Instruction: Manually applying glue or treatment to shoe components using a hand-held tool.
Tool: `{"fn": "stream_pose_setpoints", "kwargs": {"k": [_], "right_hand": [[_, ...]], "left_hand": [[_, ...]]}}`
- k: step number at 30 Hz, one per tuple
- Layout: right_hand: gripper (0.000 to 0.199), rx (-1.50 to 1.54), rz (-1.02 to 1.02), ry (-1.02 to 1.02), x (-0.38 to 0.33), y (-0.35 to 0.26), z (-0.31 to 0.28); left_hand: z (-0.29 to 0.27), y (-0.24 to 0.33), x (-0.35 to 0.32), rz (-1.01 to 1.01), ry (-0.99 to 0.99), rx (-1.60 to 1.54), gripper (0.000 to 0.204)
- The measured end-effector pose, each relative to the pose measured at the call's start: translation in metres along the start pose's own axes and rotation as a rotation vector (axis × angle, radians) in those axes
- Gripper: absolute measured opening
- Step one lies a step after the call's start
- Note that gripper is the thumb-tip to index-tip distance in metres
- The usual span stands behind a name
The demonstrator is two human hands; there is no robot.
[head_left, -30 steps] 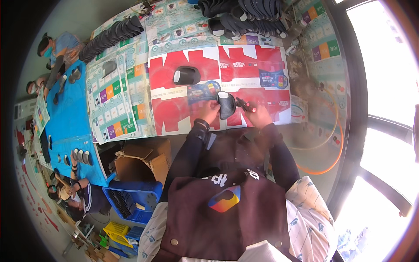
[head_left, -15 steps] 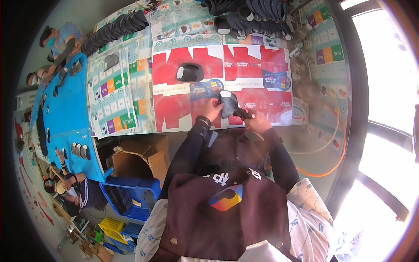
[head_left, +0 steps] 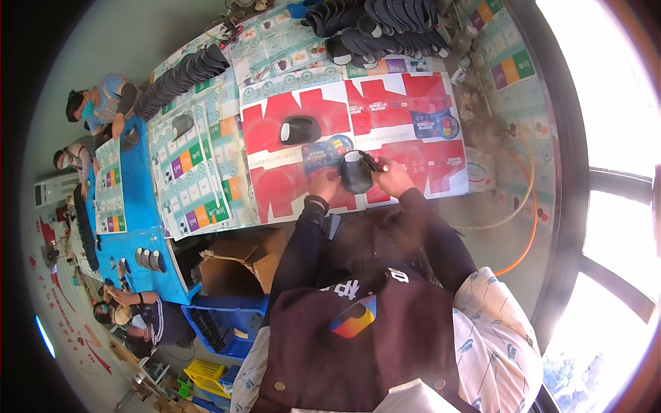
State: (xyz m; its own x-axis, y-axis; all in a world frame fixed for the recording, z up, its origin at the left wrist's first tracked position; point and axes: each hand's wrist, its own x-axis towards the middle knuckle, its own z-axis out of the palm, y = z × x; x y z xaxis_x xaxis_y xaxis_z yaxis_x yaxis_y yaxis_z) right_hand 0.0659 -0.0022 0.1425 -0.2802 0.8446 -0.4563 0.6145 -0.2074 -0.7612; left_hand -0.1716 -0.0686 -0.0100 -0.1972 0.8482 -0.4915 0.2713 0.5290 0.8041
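At the near edge of the table, my left hand (head_left: 325, 184) grips the left side of a dark, curved, cup-shaped pad (head_left: 355, 177) with a white patch at its top. My right hand (head_left: 394, 180) is closed around a small black tool (head_left: 372, 162) with a red end, at the pad's upper right edge. Its exact kind cannot be made out. Beyond the hands, a similar black pad (head_left: 301, 129) with a white end lies on the red and white printed sheet (head_left: 275, 189).
Nested dark pads (head_left: 182, 81) form a row at the far left, and more pads (head_left: 392, 31) are heaped at the back. An orange hose (head_left: 529, 230) loops at right. Below the table's left side stand a cardboard box (head_left: 244, 258) and blue crate (head_left: 234, 344). Co-workers sit along the blue table (head_left: 138, 227).
The pad has tilted and turned in my hands, and its grey face now looks darker. My left hand has shifted slightly down and left. The whole view has swung a little.
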Motion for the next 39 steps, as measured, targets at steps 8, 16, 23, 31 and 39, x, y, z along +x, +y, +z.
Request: {"fn": "stream_pose_setpoints", "kwargs": {"k": [8,16,23,31,39], "right_hand": [[0.031,-0.029,-0.006,-0.072,0.006,-0.005,-0.005],[0.024,0.05,0.078,-0.148,0.016,0.005,0.0],[0.025,0.105,0.084,-0.094,0.017,0.005,0.004],[0.021,0.084,0.071,-0.036,0.022,0.003,0.006],[0.028,0.019,0.051,-0.239,0.016,-0.01,-0.005]], "left_hand": [[-0.005,-0.009,0.006,-0.012,0.004,0.057,0.025],[-0.012,0.002,-0.003,-0.174,0.003,-0.153,0.025],[-0.022,-0.031,0.006,-0.002,0.225,0.122,0.023],[-0.038,-0.047,0.013,-0.097,0.289,0.071,0.021],[-0.035,-0.063,0.015,-0.129,0.273,-0.106,0.023]]}}
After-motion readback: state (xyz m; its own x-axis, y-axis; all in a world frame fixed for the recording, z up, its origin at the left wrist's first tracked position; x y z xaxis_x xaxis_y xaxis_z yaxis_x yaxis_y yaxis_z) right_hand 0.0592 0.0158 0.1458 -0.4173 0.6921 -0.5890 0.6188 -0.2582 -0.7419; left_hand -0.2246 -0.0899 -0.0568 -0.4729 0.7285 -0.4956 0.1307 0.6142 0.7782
